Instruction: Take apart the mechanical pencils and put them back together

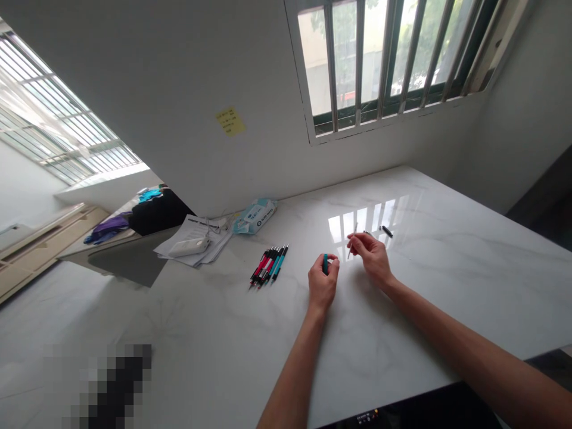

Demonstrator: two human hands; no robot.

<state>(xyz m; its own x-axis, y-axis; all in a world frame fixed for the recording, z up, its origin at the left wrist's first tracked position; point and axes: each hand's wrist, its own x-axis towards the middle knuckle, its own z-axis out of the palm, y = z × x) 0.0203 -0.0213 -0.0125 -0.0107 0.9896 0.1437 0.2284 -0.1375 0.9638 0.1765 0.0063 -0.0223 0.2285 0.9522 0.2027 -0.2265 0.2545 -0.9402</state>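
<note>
My left hand [322,286] is closed around a teal pen barrel [325,264], whose upper part shows between the fingers. To its right, my right hand [372,256] pinches a thin pen refill [349,252] between thumb and fingertips, apart from the barrel. A small black pen part [386,231] lies on the white marble-patterned table [447,286] just beyond the right hand. Another small dark piece by the right knuckles is partly hidden. Left of my hands lies a row of pens [269,266], some red and some teal, with black ends.
A blue-and-white wipes packet [255,216] lies against the wall. Beside it are papers [196,235] with a white device [190,246] on top. A yellow note [230,121] sticks to the wall, left of a barred window [388,65]. A black device [411,410] sits at the near edge.
</note>
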